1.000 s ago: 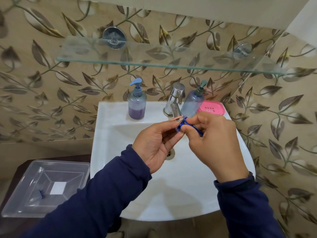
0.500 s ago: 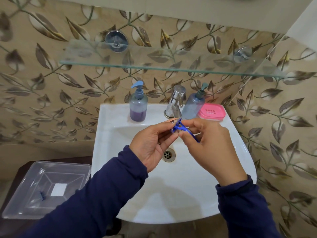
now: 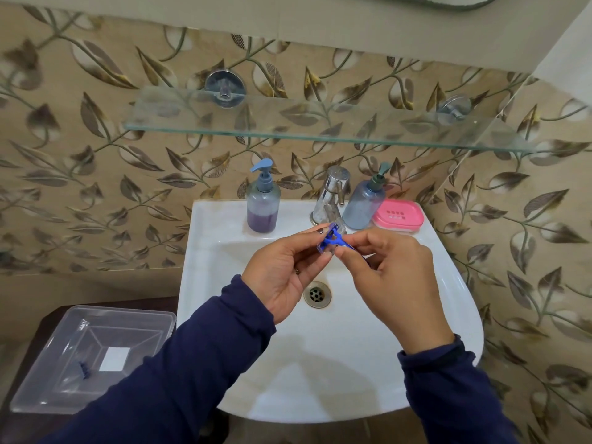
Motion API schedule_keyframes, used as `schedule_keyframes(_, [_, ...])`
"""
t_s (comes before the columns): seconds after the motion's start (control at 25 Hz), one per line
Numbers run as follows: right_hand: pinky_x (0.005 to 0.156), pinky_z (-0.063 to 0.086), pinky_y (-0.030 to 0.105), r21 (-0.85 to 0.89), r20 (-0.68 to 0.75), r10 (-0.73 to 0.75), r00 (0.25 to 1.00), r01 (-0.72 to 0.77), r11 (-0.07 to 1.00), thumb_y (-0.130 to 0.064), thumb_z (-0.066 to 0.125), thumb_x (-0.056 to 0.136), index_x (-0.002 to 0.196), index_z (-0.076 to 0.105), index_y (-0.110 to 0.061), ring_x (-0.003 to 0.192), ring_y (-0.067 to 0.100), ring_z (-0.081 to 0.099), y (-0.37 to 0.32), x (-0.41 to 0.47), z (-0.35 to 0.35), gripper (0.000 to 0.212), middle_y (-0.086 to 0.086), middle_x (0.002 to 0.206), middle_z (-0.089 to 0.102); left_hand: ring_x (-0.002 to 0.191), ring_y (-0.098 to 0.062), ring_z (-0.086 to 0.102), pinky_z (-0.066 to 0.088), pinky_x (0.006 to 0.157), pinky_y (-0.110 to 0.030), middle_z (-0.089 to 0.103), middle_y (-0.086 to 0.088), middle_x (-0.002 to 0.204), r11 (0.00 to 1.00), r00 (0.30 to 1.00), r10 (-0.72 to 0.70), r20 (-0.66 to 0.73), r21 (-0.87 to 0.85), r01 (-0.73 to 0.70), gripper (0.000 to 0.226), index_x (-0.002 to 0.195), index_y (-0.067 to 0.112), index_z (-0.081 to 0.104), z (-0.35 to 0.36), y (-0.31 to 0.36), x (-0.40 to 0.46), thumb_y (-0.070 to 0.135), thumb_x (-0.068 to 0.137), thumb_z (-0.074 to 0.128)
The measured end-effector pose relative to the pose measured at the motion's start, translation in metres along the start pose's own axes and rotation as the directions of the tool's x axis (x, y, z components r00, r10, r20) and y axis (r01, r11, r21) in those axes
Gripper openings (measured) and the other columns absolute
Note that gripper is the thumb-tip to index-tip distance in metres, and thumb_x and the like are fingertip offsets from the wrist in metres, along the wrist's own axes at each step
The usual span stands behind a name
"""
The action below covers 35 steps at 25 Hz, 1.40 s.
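A small blue razor (image 3: 334, 241) with a clear plastic cap on its head is held over the white sink (image 3: 442, 302), just in front of the tap. My left hand (image 3: 282, 270) pinches the capped head between thumb and fingertips. My right hand (image 3: 390, 270) grips the blue handle, most of which is hidden inside its fingers. Both hands meet above the drain (image 3: 317, 294).
A chrome tap (image 3: 331, 193), two pump bottles (image 3: 262, 203) (image 3: 365, 203) and a pink soap dish (image 3: 398, 216) stand on the sink's back rim. A glass shelf (image 3: 320, 133) runs above. A clear plastic tub (image 3: 89, 357) with a small blue piece lies lower left on a dark stand.
Both hands have kept hold of the razor and shifted slightly; the razor's head now shows more, with the clear cap visible between my left fingertips.
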State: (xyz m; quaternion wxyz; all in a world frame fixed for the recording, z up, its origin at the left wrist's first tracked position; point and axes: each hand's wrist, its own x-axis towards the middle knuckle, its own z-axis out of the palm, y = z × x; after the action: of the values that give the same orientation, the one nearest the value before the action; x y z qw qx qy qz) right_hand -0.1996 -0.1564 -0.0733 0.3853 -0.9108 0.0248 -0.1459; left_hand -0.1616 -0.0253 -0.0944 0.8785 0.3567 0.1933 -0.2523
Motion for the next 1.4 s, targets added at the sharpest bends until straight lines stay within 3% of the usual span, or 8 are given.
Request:
schedule_keyframes(0.32, [0.048, 0.037, 0.008, -0.108, -0.009, -0.062, 0.998, 0.061, 0.992, -0.022, 0.071, 0.076, 0.079, 0.072, -0.022, 0.043, 0.000, 0.048, -0.005, 0.002, 0.001, 0.004, -0.004, 0.068, 0.072, 0.066, -0.014, 0.068, 0.058, 0.063, -0.020, 0.073, -0.012, 0.072, 0.999, 1.000, 0.010, -0.004, 0.033, -0.010, 0.014, 0.075, 0.003, 0.074, 0.000, 0.001, -0.002, 0.001, 0.077, 0.061])
schedule_keyframes(0.52, [0.057, 0.050, 0.025, -0.155, 0.043, -0.060, 0.997, 0.066, 0.986, -0.021, 0.071, 0.076, 0.079, 0.072, -0.021, 0.058, 0.014, 0.062, -0.009, 0.001, -0.002, 0.003, 0.000, 0.070, 0.074, 0.068, -0.015, 0.067, 0.058, 0.063, -0.021, 0.073, -0.013, 0.072, 0.998, 1.000, 0.006, -0.010, 0.063, -0.006, 0.014, 0.076, 0.003, 0.074, -0.002, -0.001, -0.001, 0.000, 0.077, 0.060])
schedule_keyframes(0.6, [0.056, 0.051, 0.026, -0.155, 0.042, -0.058, 0.997, 0.064, 0.986, -0.021, 0.070, 0.076, 0.077, 0.071, -0.022, 0.057, 0.011, 0.062, -0.008, 0.003, -0.002, 0.002, -0.001, 0.068, 0.073, 0.064, -0.013, 0.067, 0.058, 0.062, -0.020, 0.072, -0.011, 0.070, 0.997, 1.000, 0.018, -0.008, 0.078, -0.017, 0.014, 0.075, 0.003, 0.074, -0.003, 0.000, -0.002, 0.001, 0.077, 0.060])
schedule_keyframes(0.8, [0.047, 0.035, 0.008, -0.094, 0.047, 0.011, 0.999, -0.006, 0.996, -0.027, 0.069, 0.077, 0.077, 0.069, -0.026, 0.049, -0.009, 0.051, -0.001, 0.003, 0.002, 0.001, -0.008, 0.066, 0.069, 0.063, -0.014, 0.068, 0.057, 0.062, -0.021, 0.073, -0.012, 0.071, 0.999, 1.000, 0.012, -0.019, 0.035, -0.011, 0.012, 0.078, 0.001, 0.073, -0.003, -0.001, -0.002, 0.001, 0.077, 0.060])
schedule_keyframes(0.88, [0.048, 0.037, 0.007, -0.051, 0.005, -0.004, 1.000, 0.004, 0.999, -0.026, 0.069, 0.078, 0.078, 0.070, -0.025, 0.050, -0.011, 0.051, 0.003, 0.000, 0.006, 0.002, -0.009, 0.067, 0.069, 0.063, -0.015, 0.068, 0.057, 0.061, -0.020, 0.073, -0.013, 0.072, 0.999, 0.999, 0.017, -0.032, 0.028, -0.016, 0.012, 0.078, 0.001, 0.073, -0.003, -0.001, -0.001, 0.000, 0.078, 0.060])
schedule_keyframes(1.12, [0.048, 0.046, 0.021, -0.068, -0.087, -0.127, 0.988, 0.122, 0.990, -0.024, 0.068, 0.079, 0.084, 0.069, -0.025, 0.052, -0.001, 0.053, 0.006, -0.009, 0.012, 0.005, -0.011, 0.064, 0.064, 0.061, -0.015, 0.068, 0.058, 0.063, -0.022, 0.073, -0.012, 0.068, 0.995, 0.998, 0.058, -0.018, 0.080, -0.056, 0.012, 0.076, 0.001, 0.071, -0.001, 0.003, 0.001, -0.002, 0.078, 0.059])
schedule_keyframes(1.28, [0.050, 0.046, 0.015, 0.033, -0.045, -0.088, 0.995, 0.090, 0.995, -0.023, 0.068, 0.079, 0.081, 0.069, -0.026, 0.060, 0.006, 0.061, 0.003, -0.004, 0.002, 0.004, -0.012, 0.065, 0.068, 0.077, -0.014, 0.069, 0.057, 0.070, -0.022, 0.073, -0.006, 0.088, 0.963, 0.973, 0.090, 0.212, 0.231, -0.139, 0.016, 0.092, 0.011, 0.072, -0.006, 0.008, -0.004, 0.014, 0.078, 0.063])
schedule_keyframes(1.4, [0.046, 0.045, 0.023, 0.163, 0.053, -0.055, 0.997, 0.046, 0.986, -0.027, 0.070, 0.075, 0.077, 0.070, -0.029, 0.047, 0.012, 0.056, 0.000, 0.002, -0.009, 0.003, -0.008, 0.061, 0.071, 0.103, -0.016, 0.064, 0.052, 0.087, -0.026, 0.069, 0.001, 0.110, 0.930, 0.888, 0.058, 0.455, 0.299, -0.214, 0.039, 0.114, 0.018, 0.063, -0.012, 0.011, -0.007, 0.011, 0.076, 0.064])
